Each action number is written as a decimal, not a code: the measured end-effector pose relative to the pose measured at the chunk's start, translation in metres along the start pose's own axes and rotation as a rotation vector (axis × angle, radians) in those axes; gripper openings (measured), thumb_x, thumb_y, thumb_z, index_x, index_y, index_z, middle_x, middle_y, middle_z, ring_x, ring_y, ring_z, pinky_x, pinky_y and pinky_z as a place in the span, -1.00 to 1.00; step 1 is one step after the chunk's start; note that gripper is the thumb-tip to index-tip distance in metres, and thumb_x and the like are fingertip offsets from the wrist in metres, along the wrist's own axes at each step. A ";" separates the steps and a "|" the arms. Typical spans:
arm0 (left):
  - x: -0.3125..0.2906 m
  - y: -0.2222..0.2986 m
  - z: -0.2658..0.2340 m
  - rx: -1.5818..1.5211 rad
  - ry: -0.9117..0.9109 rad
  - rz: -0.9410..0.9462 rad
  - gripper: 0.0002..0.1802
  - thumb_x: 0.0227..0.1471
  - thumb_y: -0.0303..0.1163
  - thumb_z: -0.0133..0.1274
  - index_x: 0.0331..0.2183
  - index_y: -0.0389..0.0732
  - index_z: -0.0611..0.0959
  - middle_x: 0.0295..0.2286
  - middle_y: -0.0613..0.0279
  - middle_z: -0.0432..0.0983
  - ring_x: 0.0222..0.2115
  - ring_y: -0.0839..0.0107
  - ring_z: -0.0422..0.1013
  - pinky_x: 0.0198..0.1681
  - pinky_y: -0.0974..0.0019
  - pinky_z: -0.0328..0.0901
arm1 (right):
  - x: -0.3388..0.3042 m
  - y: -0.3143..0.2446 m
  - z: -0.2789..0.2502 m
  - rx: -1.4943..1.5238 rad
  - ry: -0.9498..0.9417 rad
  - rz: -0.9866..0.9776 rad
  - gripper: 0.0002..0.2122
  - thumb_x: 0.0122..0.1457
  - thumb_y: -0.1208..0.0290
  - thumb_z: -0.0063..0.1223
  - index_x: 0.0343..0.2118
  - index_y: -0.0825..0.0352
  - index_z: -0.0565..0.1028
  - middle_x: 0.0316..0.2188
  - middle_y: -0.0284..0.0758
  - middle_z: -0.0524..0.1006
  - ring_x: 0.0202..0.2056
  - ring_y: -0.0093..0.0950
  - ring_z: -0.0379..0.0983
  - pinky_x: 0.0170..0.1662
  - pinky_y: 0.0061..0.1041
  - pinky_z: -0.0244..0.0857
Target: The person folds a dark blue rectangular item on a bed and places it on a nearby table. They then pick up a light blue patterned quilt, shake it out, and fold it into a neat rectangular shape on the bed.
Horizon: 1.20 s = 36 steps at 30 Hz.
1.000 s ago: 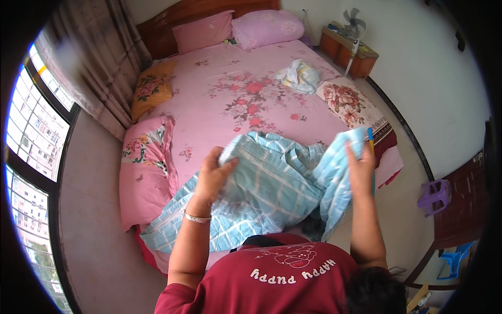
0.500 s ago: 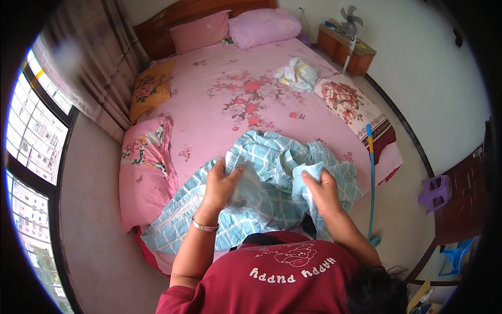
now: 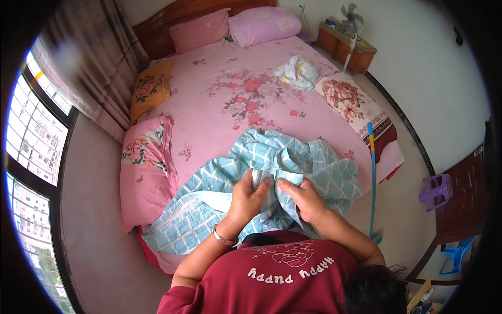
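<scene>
A light blue quilt with a white grid pattern (image 3: 209, 180) lies bunched across the near end of the bed. My left hand (image 3: 248, 198) pinches an edge of it between thumb and fingers. Close beside it, my right hand (image 3: 306, 198) grips another part of the same quilt's edge. The two thumbs point toward each other, a short gap apart, with the cloth gathered between them. Folds of the quilt spread to the left and right of my hands and hang toward my body.
Under the quilt is a bed with a pink floral sheet (image 3: 198, 115). Pillows (image 3: 200, 30) lie at the headboard and a pink floral one (image 3: 146, 178) at the left. A blue-handled stick (image 3: 373, 178) leans at the right, near a purple stool (image 3: 435, 192). A fan (image 3: 351, 23) stands far right.
My hands have come together from wider apart, drawing the two held edges of the quilt close to each other. The left moved right, the right moved slightly left.
</scene>
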State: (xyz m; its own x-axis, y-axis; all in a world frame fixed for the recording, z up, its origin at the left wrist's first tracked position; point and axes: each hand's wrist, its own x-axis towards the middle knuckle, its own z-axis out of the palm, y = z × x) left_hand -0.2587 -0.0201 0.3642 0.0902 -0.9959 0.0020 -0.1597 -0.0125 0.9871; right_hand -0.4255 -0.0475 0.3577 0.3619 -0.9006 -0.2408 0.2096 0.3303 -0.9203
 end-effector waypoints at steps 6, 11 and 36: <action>0.002 -0.026 0.011 -0.459 0.011 -0.171 -0.84 0.19 -0.39 -0.01 -0.17 -0.16 0.49 -0.34 0.38 0.48 -0.35 0.60 0.36 -0.33 0.47 0.31 | 0.004 0.013 -0.004 -0.081 0.035 -0.099 -0.76 0.23 0.33 0.05 -0.13 0.36 0.49 -0.28 -0.46 0.49 -0.27 -0.71 0.33 -0.21 -0.64 0.26; 0.004 -0.032 -0.012 -0.573 0.189 -0.236 -0.82 0.18 -0.37 0.00 -0.16 -0.16 0.49 -0.32 0.35 0.49 -0.34 0.53 0.40 -0.31 0.42 0.33 | -0.001 -0.018 -0.045 0.148 0.203 -0.073 -0.79 0.15 0.41 0.06 -0.20 0.41 0.51 -0.35 -0.32 0.56 -0.39 -0.52 0.51 -0.32 -0.50 0.43; -0.014 -0.037 -0.016 -0.287 0.318 -0.104 -0.87 0.19 -0.39 0.00 -0.22 -0.19 0.47 -0.35 0.40 0.42 -0.32 0.62 0.28 -0.20 0.49 0.23 | -0.029 0.052 -0.005 -0.511 -0.323 -0.264 -0.76 0.13 0.37 0.10 -0.20 0.36 0.37 -0.38 -0.12 0.45 -0.30 -0.21 0.44 -0.25 -0.31 0.30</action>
State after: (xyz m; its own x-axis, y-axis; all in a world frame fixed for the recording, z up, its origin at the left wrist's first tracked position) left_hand -0.2380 -0.0045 0.3306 0.3966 -0.9130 -0.0953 0.1418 -0.0416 0.9890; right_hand -0.4300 -0.0053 0.3156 0.6285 -0.7765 0.0450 -0.0995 -0.1377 -0.9855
